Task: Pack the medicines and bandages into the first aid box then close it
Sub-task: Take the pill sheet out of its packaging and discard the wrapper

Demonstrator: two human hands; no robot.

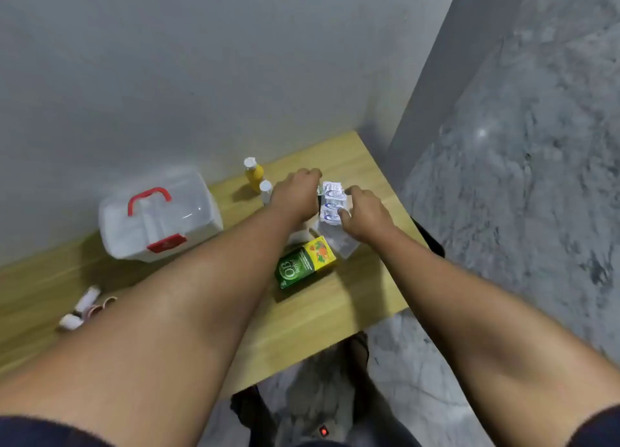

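The white first aid box (157, 222) with a red handle and red latch stands shut at the left of the wooden table (318, 316). Both my hands reach to the table's far right. My left hand (297, 193) and my right hand (365, 213) hold a strip of white blister packs (331, 201) between them, above a small clear plastic tray (342, 245). A green and yellow medicine carton (303, 264) lies just in front of the tray. A yellow bottle (254, 173) and a small white bottle (266, 191) stand behind my left hand.
White bandage rolls and a pinkish tape roll (85, 307) lie at the table's left front. A grey wall runs behind the table. The table's right edge drops to a marbled grey floor (520, 178). A dark object (432, 242) sits by the right edge.
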